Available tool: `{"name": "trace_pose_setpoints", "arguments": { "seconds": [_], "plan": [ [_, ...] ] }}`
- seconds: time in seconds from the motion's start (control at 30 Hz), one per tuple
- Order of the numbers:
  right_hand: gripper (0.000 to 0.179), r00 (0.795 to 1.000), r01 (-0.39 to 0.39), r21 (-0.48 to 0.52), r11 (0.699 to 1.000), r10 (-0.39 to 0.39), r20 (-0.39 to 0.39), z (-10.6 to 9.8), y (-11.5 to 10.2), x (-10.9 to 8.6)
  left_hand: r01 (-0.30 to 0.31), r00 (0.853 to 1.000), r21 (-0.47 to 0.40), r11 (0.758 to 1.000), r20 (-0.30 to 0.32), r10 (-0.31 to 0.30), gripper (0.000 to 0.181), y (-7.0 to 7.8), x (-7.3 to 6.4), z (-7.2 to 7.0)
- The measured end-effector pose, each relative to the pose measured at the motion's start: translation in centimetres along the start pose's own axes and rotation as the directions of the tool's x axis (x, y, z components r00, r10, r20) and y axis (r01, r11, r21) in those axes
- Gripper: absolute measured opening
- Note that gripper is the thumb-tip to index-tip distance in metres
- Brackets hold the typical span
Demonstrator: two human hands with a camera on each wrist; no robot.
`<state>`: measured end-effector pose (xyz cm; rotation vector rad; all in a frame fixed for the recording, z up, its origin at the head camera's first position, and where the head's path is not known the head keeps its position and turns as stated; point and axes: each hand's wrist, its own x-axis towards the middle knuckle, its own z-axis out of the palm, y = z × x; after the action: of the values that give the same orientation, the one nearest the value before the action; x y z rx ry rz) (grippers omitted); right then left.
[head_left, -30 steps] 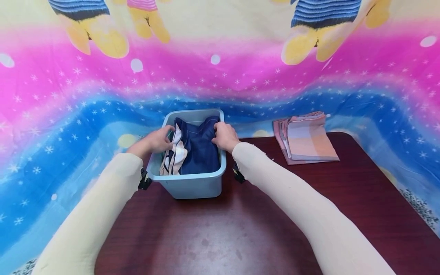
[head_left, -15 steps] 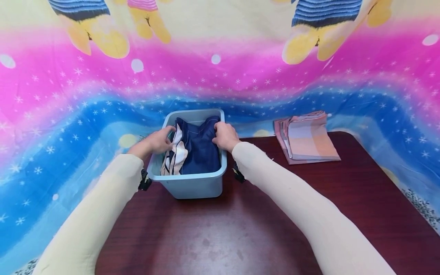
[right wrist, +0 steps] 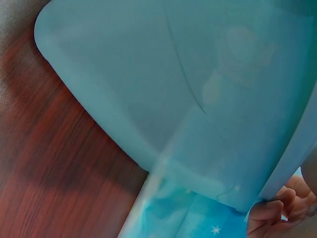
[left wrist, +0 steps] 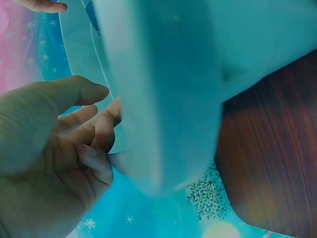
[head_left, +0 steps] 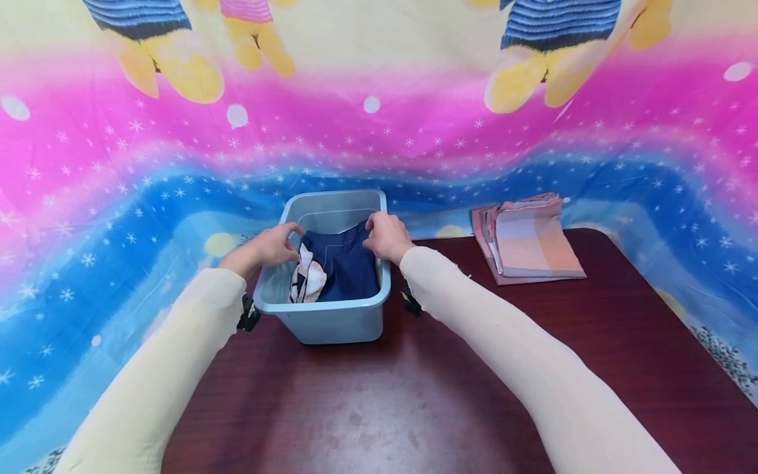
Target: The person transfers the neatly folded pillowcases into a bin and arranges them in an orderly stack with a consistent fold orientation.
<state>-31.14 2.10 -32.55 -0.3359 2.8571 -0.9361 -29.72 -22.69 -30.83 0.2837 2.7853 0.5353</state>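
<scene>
Our left hand (head_left: pixel 270 246) gapes over the bin (head_left: pixel 337 324) near the counter's (head_left: pixel 367 401) back edge; whether our right hand (head_left: pixel 389 237) grips navy cloth (head_left: pixel 351 271), we cannot tell.

Site: draped tabletop corner, household in look; actual room type cannot be told.
Wood-grain table (head_left: pixel 367 408), dark red-brown, rounded corner. Printed fabric (head_left: pixel 379 141) behind and along both sides, pink and blue, with snowflakes (head_left: pixel 87 259) and cartoon-like figures (head_left: pixel 559 25); it hides the room beyond. Domestic goods on the table: grey-blue plastic bin (head_left: pixel 340 326), folded checked cloth (head_left: pixel 533 243).
</scene>
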Motion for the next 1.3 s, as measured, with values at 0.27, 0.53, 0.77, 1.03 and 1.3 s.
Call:
{"name": "trace_pose_setpoints", "arguments": {
  "seconds": [0.27, 0.53, 0.77, 1.03, 1.3],
  "plan": [
    [0.037, 1.000, 0.017, -0.002, 1.000, -0.017, -0.002, 0.2, 0.5, -0.1, -0.005, 1.000, -0.009, 1.000, -0.006, 0.005, 0.051, -0.2, 0.0, 0.5],
    [0.038, 0.999, 0.049, 0.045, 0.998, -0.050, 0.016, 0.1, 0.9, -0.3, 0.016, 1.000, -0.035, 0.999, 0.000, -0.016, 0.049, -0.4, -0.1, 0.7],
    [0.033, 0.994, 0.087, 0.183, 0.979, -0.098, 0.057, -0.2, 1.4, -0.4, 0.003, 1.000, -0.050, 0.999, 0.023, -0.002, 0.047, -0.4, -0.3, 0.5],
    [0.031, 0.988, 0.125, 0.284, 0.951, -0.147, 0.056, -0.5, 2.2, -1.0, -0.036, 0.999, -0.131, 0.991, 0.002, 0.037, 0.044, -0.7, -0.6, 0.4],
    [0.033, 0.972, 0.181, 0.339, 0.923, -0.220, 0.079, -1.9, 2.9, -2.2, -0.064, 0.997, -0.183, 0.981, -0.055, 0.055, 0.039, -0.4, -0.8, 0.1]
  ]
}}
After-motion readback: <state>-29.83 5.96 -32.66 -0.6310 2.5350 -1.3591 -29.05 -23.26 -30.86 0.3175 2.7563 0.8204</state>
